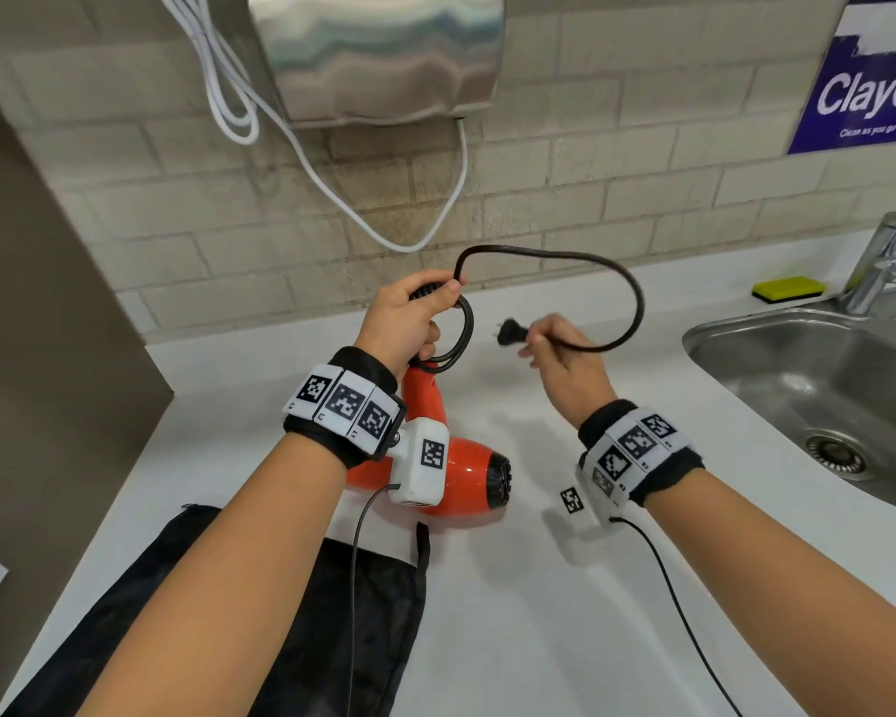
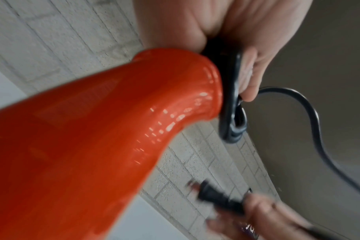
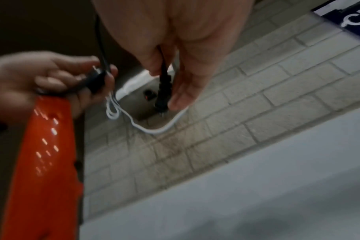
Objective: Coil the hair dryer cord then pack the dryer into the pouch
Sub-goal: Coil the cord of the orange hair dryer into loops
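The left hand [image 1: 404,323] is clenched round the dryer [image 1: 461,473] handle's end and the cord [image 1: 637,297] loops gathered there, holding the dryer above the worktop [image 1: 539,613]. The right hand [image 1: 565,354] pinches the cord just behind the plug [image 1: 510,331], which points left toward the coil. One free arc is left, so the plug end likely goes leftward next; the pouch [image 1: 332,613] lies flat by the worktop's near edge.

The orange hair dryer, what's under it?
Under the hair dryer there's white counter. The black pouch lies just in front. The left arm hides the dryer's back end.
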Motion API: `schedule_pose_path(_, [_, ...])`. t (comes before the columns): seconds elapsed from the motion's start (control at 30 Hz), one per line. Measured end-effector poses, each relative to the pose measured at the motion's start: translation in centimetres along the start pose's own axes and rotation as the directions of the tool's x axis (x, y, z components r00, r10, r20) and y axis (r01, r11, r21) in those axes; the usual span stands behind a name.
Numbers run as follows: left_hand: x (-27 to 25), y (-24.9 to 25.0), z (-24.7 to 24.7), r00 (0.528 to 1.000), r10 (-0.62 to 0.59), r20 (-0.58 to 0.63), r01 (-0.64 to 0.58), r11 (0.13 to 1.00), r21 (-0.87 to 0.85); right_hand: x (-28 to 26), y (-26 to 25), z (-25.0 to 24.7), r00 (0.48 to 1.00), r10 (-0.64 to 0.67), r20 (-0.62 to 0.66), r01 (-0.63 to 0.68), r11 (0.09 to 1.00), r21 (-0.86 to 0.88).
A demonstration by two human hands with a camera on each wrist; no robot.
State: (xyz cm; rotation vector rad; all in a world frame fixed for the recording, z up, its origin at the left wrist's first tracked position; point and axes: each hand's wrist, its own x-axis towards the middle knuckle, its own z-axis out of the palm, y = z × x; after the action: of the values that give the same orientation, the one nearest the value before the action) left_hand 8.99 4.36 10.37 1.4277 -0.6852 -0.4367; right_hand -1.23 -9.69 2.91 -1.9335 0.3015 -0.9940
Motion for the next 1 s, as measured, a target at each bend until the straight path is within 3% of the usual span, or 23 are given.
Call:
schedule_pose_path(0.17, [0.1,0.0,0.2,1.0,0.018,0.001,-0.018,1.0,0.01,0.1,-4.6,0.1,0.979,-0.191,-0.071,0.202,0.955,0.219])
schedule_pose_path(0.37, [0.2,0.0,0.3,1.0,0.02,-0.007,-0.019,1.0,0.012,-0.5,-5.9,0.8,0.967,-0.256,-0.012,0.254,0.955,0.155])
schedule_pose_path(0.6, [0.2,-0.1,0.1,1.0,0.0,0.003,0.0,1.0,-0.015,-0.5,-5.9,0.7,0.975,-0.222,0.023,0.215,0.961,0.172])
schedule_pose_path(0.77, [0.1,0.0,0.3,1.0,-0.003,0.01,0.003,1.0,0.021,0.0,-5.8,1.1,0.977,-0.214,0.017,0.213,0.975,0.062])
schedule_pose_path(0.83, [0.1,0.0,0.4,1.0,0.014,0.015,-0.015,0.999,0.048,0.1,-6.0,1.2,0.963,-0.268,0.039,0.269,0.962,-0.036])
schedule_pose_path(1.0, [0.0,0.1,0.6,0.997,0.065,0.045,-0.07,0.991,0.117,0.5,-7.4,1.3,0.888,-0.416,0.195,0.46,0.818,-0.347])
